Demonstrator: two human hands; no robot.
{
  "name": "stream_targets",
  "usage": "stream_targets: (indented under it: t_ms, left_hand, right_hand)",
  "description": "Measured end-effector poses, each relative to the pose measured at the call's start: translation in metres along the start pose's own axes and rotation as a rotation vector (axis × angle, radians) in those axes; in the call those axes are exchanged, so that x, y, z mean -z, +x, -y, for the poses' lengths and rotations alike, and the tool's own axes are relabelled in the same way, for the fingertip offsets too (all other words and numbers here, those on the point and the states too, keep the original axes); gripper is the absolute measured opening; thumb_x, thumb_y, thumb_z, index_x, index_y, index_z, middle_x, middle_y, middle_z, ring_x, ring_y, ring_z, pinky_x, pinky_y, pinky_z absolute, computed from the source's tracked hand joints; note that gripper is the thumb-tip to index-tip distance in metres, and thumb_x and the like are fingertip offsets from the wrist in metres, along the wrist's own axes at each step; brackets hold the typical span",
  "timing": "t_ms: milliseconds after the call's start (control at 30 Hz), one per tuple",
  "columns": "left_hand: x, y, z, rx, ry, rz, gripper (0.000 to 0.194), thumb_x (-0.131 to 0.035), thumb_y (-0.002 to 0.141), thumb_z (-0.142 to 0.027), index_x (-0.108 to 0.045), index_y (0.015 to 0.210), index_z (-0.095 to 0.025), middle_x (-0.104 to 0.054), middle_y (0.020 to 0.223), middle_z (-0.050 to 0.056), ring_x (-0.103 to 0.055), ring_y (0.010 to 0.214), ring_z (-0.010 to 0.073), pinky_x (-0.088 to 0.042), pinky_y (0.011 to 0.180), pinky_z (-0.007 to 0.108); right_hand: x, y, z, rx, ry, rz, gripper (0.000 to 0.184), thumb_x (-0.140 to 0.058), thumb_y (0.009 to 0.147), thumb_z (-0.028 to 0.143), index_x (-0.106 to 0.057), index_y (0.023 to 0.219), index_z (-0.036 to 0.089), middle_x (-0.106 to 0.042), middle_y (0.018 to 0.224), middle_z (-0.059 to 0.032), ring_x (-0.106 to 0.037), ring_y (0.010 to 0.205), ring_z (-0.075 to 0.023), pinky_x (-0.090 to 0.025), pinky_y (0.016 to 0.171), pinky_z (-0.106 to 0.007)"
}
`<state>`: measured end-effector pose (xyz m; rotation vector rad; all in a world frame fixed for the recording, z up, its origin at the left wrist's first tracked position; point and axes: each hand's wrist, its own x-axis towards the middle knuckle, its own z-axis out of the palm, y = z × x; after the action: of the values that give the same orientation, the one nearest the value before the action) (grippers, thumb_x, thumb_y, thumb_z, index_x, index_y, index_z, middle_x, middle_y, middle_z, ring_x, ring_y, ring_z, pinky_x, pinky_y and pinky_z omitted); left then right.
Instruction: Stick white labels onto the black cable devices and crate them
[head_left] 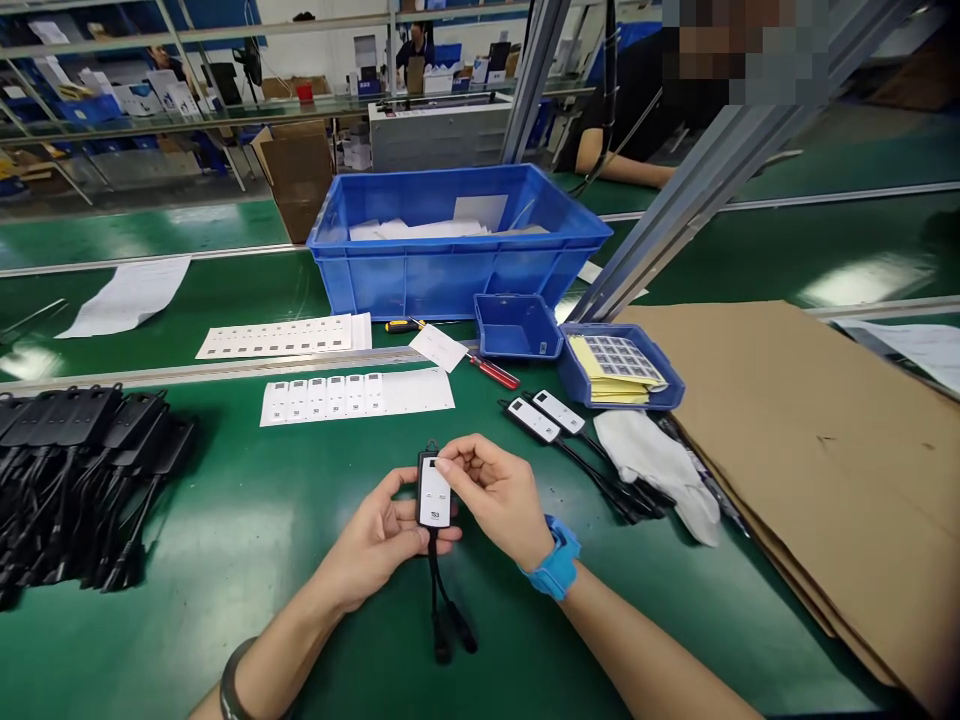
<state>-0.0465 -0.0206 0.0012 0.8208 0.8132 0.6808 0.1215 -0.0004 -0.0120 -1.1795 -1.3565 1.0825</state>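
Note:
My left hand is closed around a small black controller box with two short plug cables hanging down. A white label marked TS3 covers its front. The fingertips of my right hand press at the label's upper right corner; whether they pinch anything is hidden. Beyond my hands lies a white sheet of labels, with several labels still on its left part. To the right are two black boxes bearing white labels, their cables running toward a white glove.
Many unlabelled black boxes are piled at left. A large blue bin stands behind, with a small blue tray and a tray of yellow-backed stickers. Screwdrivers lie nearby. Cardboard covers the right side; a co-worker's arm shows beyond.

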Motion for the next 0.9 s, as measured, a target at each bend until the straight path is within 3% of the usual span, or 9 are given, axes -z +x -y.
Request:
stream_targets:
  t_ms: [800, 900]
  left_hand:
    - [-0.0077, -0.0012, -0.0030, -0.009, 0.122, -0.021, 0.041, -0.063, 0.086, -0.031, -0.041, 0.118, -0.020, -0.070, 0.100, 0.010, -0.066, 0.101, 0.0265, -0.050, 0.089, 0.041]
    - [-0.0085, -0.0011, -0.0030, -0.015, 0.120, -0.023, 0.040, -0.064, 0.085, -0.032, -0.043, 0.116, -0.020, -0.070, 0.098, 0.010, -0.067, 0.098, 0.0263, -0.051, 0.086, 0.040]
  right_hand:
    - [-0.0027, -0.0026, -0.0003, -0.020, -0.064, -0.075, 0.011, -0.061, 0.083, 0.028, -0.062, 0.078, 0.018, -0.058, 0.064, 0.0005, -0.052, 0.054, -0.0112, -0.045, 0.048, -0.023]
    - [-0.0031, -0.0029, -0.0012, 0.010, -0.105, -0.090, 0.010, -0.062, 0.083, 0.027, -0.063, 0.089, 0.019, -0.055, 0.065, 0.0018, -0.050, 0.054, -0.0107, -0.045, 0.049, -0.023]
